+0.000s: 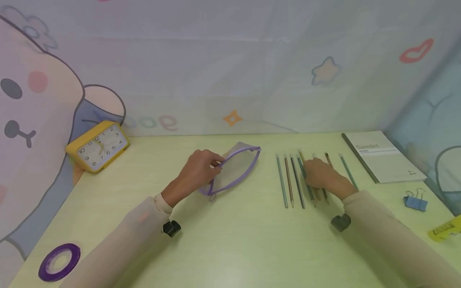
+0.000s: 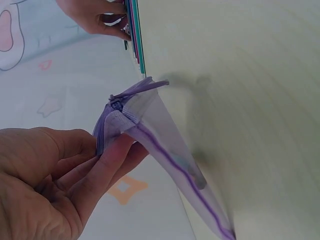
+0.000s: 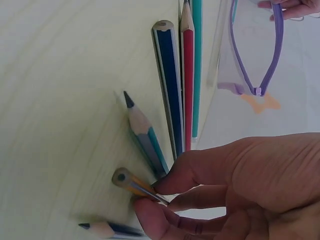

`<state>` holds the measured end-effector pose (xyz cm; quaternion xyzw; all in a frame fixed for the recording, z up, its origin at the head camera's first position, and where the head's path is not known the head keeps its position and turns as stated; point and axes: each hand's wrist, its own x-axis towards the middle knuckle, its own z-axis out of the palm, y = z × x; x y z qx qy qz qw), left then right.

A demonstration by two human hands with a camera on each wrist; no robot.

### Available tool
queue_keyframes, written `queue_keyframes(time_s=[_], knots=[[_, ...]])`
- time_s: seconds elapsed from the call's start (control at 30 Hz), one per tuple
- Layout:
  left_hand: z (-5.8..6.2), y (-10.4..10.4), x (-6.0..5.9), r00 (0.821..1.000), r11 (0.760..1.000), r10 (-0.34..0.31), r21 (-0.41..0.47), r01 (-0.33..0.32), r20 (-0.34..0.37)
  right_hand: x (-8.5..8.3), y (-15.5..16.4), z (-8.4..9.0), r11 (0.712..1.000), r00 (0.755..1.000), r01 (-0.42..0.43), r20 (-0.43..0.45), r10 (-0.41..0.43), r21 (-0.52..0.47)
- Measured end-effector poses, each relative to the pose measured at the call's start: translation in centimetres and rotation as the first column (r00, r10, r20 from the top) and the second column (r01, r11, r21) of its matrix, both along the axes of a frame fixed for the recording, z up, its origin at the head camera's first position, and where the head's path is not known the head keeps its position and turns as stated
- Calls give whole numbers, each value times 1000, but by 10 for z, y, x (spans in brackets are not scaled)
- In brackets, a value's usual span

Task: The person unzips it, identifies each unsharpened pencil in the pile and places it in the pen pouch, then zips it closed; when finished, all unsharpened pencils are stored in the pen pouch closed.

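The left hand [image 1: 199, 170] pinches the translucent purple-zippered pouch [image 1: 235, 168] while the right hand [image 1: 322, 176] grips an orange-striped wooden pencil [image 3: 135, 185] on the pale green bench [image 1: 230, 240].

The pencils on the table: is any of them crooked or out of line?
Mostly not. The pencils lie side by side in a neat row. Only those under the right hand are disturbed: its fingertips pinch an orange pencil, and a teal pencil beside it lies at a slant. The left hand holds the purple-trimmed pouch.
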<state>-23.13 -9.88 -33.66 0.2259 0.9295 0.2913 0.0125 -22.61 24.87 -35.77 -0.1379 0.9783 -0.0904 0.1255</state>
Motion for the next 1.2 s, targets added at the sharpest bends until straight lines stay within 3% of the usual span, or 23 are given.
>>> queue_keyframes(time_s=[0.27,0.37,0.43,0.57,0.67,0.73,0.8,0.9,0.97,1.03,1.2], knots=[[1,1,0,1000,1000,1,3,-1,4,-10,3,1,999,1000,22,18,-23,31],[1,1,0,1000,1000,5,3,-5,6,-13,8,13,996,997,64,50,-61,-62],[2,1,0,1000,1000,4,1,-4,8,-11,10,28,979,994,94,76,-81,-183],[2,0,0,1000,1000,0,-2,0,11,5,4,67,880,987,100,160,-28,-463],[3,-1,0,1000,1000,-1,-1,1,0,20,-10,93,799,961,83,260,94,-596],[4,-2,0,1000,1000,5,6,-5,-1,27,-25,99,758,917,74,343,203,-648],[4,-2,-1,1000,1000,9,13,-9,4,31,-41,95,725,852,93,431,296,-683],[3,-2,-2,1000,1000,10,21,-11,27,27,-66,74,679,755,178,541,371,-713],[3,0,-3,999,1000,13,22,-14,37,19,-82,57,648,723,246,582,373,-721],[3,1,-3,999,1000,18,22,-19,39,9,-95,41,614,720,302,597,355,-729],[5,6,-3,999,999,24,30,-25,45,-19,-122,16,527,773,383,576,268,-759]])
